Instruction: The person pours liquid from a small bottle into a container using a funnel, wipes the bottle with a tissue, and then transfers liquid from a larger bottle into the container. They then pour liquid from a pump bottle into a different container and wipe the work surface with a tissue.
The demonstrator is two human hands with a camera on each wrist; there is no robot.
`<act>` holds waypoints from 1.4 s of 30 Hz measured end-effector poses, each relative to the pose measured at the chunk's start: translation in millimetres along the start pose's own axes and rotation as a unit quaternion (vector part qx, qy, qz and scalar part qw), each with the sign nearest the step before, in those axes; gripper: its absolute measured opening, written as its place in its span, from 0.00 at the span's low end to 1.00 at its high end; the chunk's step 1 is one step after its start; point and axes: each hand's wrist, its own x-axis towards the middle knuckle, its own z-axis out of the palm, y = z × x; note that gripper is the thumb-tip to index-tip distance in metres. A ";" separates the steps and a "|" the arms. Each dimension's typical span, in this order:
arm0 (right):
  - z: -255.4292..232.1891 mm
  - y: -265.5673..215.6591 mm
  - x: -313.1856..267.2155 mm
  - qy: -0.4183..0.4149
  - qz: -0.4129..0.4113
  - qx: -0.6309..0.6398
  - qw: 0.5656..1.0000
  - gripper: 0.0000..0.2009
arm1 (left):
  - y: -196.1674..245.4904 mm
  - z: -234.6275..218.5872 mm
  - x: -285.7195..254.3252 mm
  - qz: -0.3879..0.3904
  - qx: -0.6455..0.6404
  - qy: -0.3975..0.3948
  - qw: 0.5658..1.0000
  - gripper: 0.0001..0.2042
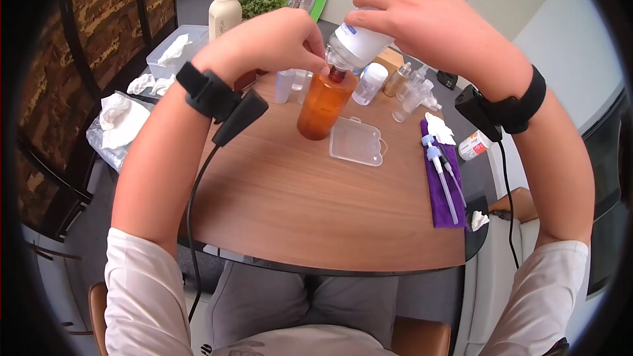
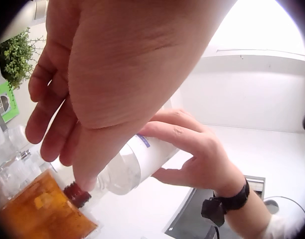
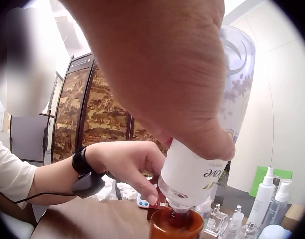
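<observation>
My right hand (image 1: pixel 412 13) grips a clear plastic bottle (image 3: pixel 192 174) with a white label. This bottle is tipped mouth-down, its mouth right at the dark red threaded neck (image 2: pixel 77 195) of an amber bottle (image 1: pixel 323 109). The amber bottle stands on the wooden table (image 1: pixel 297 204). At that neck my left hand (image 1: pixel 280 39) pinches with thumb and forefinger; the left wrist view shows the thumb tip (image 2: pixel 86 181) against the threads. The left hand's other fingers hang loosely curled beside it. Part of the right hand's fingers is hidden behind the clear bottle.
A clear plastic case (image 1: pixel 356 142) lies beside the amber bottle. Several small bottles (image 1: pixel 399 82) stand behind it. Pump heads (image 1: pixel 435 151) rest on a purple cloth (image 1: pixel 438 204) at right. At left are a cream pump bottle (image 1: pixel 225 13), a clear bin (image 1: pixel 161 59) and crumpled tissues (image 1: pixel 119 118).
</observation>
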 end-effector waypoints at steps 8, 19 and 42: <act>-0.7 -2.1 -2.3 0.018 -0.003 -0.012 1.000 0.10 | 0.0 44.9 -14.7 -0.044 -0.103 0.152 0.982 0.12; -16.0 -9.5 11.7 -0.028 -0.036 -0.039 0.998 0.08 | -0.3 61.6 -14.3 -0.064 -0.131 0.214 0.966 0.11; -13.1 -14.6 6.2 0.023 -0.042 -0.041 0.998 0.11 | 3.1 61.4 -17.8 -0.060 -0.120 0.228 0.964 0.10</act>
